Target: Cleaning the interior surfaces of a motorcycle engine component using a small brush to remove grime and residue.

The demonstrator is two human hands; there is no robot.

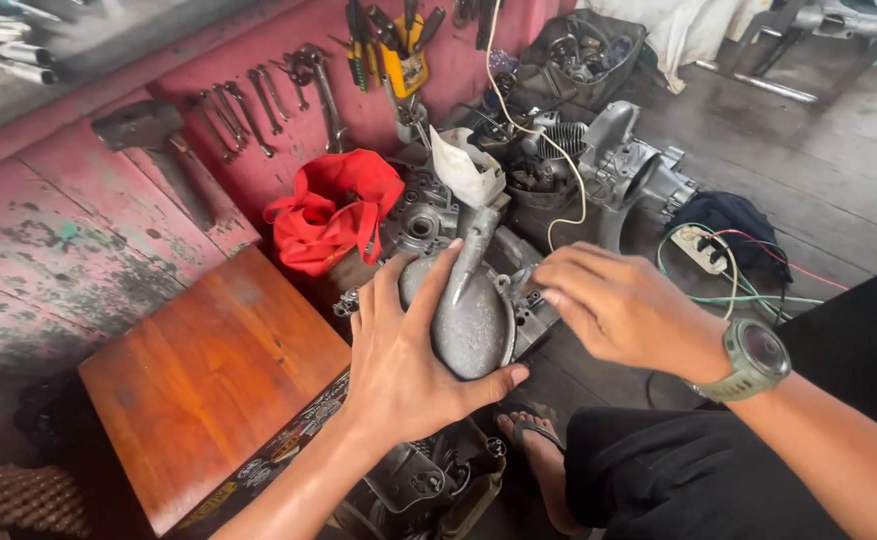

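Left hand (398, 355) grips the grey engine cover (473, 320); right hand (613, 305), fingers pinched at its right edge, contents unclear. Cover fitting step; next needs alignment.

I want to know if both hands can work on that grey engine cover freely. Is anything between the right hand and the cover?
Nothing visible. The left hand already grips the grey engine cover, and the right hand has its fingertips at the cover's upper right edge, with no tool, cable or cloth between them.
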